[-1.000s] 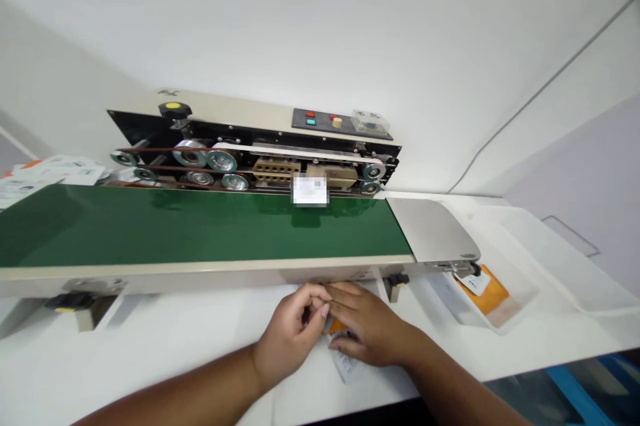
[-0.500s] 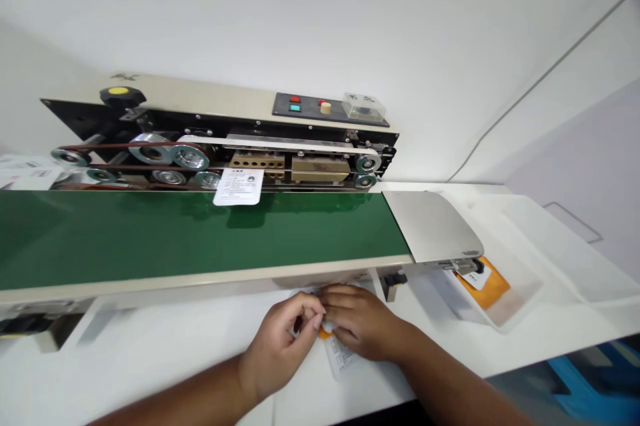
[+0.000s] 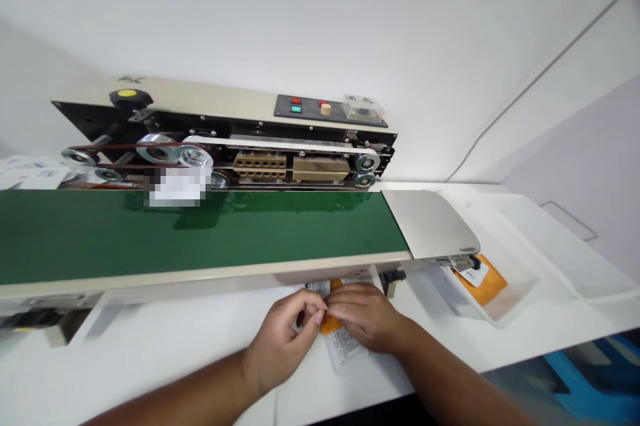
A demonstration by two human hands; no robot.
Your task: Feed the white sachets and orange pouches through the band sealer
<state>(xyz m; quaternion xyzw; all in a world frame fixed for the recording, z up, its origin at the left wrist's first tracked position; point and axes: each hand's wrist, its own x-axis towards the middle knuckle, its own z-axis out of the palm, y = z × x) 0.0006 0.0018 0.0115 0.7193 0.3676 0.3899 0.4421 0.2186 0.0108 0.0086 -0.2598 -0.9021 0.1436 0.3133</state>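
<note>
Over the white table in front of the belt, my left hand (image 3: pixel 285 336) has thumb and fingers pinched together at the edge of an orange piece (image 3: pixel 331 327). My right hand (image 3: pixel 367 316) lies across that piece from the other side, its fingers bent and close together, the tips meeting the left ones. Under the right hand is a white printed pouch (image 3: pixel 344 351); the fingers cover much of it. A second printed edge shows above the hands. Another white pouch (image 3: pixel 180 186), pixelated, hangs from the band sealing machine (image 3: pixel 295 163) over the green conveyor belt (image 3: pixel 290 226).
A metal plate (image 3: pixel 433 223) ends the belt at the right. Beyond it, a white plastic bin (image 3: pixel 530 293) holds orange material and a white card. White printed pouches (image 3: pixel 35 173) lie at the far left. A blue stool (image 3: pixel 585 379) stands below the table.
The pouch in the sealing machine has travelled left along the belt. More of the orange piece shows between my hands, which stay in nearly the same place.
</note>
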